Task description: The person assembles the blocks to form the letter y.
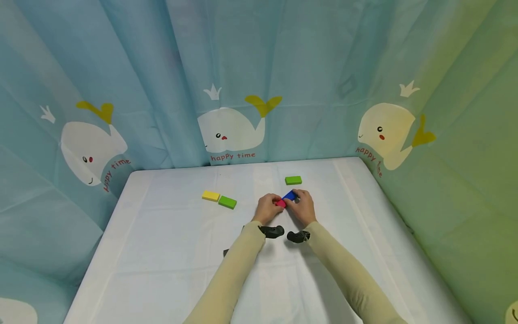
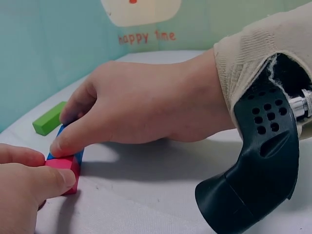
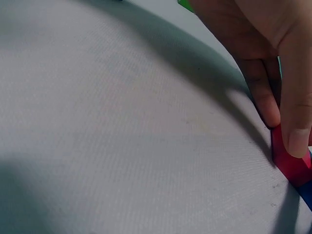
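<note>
Near the middle of the table, my left hand (image 1: pixel 268 209) pinches a red block (image 1: pixel 281 204) between thumb and fingers. My right hand (image 1: pixel 304 208) holds a blue block (image 1: pixel 289 195), which lies end to end against the red one. In the left wrist view, the thumb of the left hand (image 2: pixel 24 187) presses on the red block (image 2: pixel 68 168). There the right hand (image 2: pixel 141 102) covers much of the blue block (image 2: pixel 79 155). The right wrist view catches the left hand (image 3: pixel 273 53) on the red block (image 3: pixel 287 158), with a corner of the blue block (image 3: pixel 306 193).
Beyond the right hand lies a green block (image 1: pixel 293 180). To the left, a yellow block (image 1: pixel 211 196) and another green block (image 1: pixel 227 202) lie close together. Black wrist mounts (image 1: pixel 298 236) stick out from both sleeves. A whale-print curtain (image 1: pixel 315 130) surrounds the white table (image 1: pixel 162 243).
</note>
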`<move>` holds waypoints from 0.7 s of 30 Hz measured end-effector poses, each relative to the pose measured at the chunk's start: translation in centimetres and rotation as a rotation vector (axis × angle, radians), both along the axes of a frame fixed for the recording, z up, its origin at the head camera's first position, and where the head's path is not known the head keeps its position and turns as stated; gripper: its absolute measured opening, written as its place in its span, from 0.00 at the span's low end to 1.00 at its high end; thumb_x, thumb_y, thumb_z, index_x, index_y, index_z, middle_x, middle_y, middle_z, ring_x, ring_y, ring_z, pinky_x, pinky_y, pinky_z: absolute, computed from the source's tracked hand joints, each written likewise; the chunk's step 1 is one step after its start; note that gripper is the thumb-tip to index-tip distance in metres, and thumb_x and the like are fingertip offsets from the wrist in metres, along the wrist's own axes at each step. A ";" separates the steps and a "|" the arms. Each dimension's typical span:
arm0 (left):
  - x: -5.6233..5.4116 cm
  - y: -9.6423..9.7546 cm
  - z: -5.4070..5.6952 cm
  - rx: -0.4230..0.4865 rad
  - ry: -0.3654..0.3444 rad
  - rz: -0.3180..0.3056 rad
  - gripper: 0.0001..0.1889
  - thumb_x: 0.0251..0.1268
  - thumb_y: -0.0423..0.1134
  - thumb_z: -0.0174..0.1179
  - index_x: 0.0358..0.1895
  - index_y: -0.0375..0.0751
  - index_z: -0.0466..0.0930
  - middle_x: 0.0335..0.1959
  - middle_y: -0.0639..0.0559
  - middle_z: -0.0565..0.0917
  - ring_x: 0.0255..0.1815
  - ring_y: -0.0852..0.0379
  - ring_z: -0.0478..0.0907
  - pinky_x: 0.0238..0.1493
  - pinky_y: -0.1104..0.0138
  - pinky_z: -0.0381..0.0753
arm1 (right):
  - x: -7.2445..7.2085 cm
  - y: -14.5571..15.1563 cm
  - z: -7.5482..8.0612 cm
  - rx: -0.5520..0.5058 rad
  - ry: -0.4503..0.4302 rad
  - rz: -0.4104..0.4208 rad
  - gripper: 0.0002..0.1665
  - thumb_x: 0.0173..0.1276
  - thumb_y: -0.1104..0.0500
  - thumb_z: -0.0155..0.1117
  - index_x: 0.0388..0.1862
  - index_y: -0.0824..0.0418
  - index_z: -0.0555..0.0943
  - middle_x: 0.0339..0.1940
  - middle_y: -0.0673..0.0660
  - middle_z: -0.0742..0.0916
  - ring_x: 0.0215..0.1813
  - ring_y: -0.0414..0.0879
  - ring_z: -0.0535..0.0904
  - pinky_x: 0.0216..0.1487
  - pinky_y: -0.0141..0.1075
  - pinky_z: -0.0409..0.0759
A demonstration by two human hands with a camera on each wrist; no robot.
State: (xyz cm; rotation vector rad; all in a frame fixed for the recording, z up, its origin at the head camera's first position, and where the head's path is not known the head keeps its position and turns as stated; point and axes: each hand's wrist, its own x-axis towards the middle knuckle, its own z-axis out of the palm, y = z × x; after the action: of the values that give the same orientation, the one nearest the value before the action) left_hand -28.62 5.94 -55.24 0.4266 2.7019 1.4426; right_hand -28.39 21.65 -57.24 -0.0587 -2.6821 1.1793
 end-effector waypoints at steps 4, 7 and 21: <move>0.0 -0.1 0.1 -0.016 0.000 -0.001 0.16 0.56 0.30 0.71 0.48 0.32 0.83 0.43 0.43 0.84 0.43 0.51 0.79 0.48 0.65 0.76 | -0.1 0.0 0.0 0.001 0.001 0.006 0.34 0.65 0.55 0.70 0.63 0.73 0.73 0.61 0.72 0.74 0.64 0.63 0.69 0.67 0.53 0.66; 0.0 -0.1 0.0 -0.033 -0.003 0.001 0.16 0.57 0.31 0.70 0.49 0.33 0.83 0.44 0.44 0.83 0.44 0.52 0.78 0.48 0.65 0.76 | -0.2 0.0 -0.1 0.007 0.003 0.005 0.34 0.65 0.55 0.70 0.63 0.73 0.74 0.61 0.71 0.74 0.64 0.63 0.69 0.67 0.53 0.65; 0.1 -0.1 -0.1 0.017 0.025 0.017 0.15 0.58 0.33 0.70 0.49 0.34 0.85 0.42 0.46 0.83 0.43 0.55 0.78 0.48 0.67 0.76 | -0.4 1.0 0.1 -0.048 0.028 -0.005 0.34 0.67 0.53 0.68 0.64 0.73 0.73 0.61 0.72 0.75 0.63 0.63 0.71 0.65 0.53 0.66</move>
State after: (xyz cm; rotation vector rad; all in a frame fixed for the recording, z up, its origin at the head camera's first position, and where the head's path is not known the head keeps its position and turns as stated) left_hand -28.55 5.85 -55.39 0.4260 2.7211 1.4753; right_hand -28.82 22.67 -57.10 -0.0564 -2.6285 1.2333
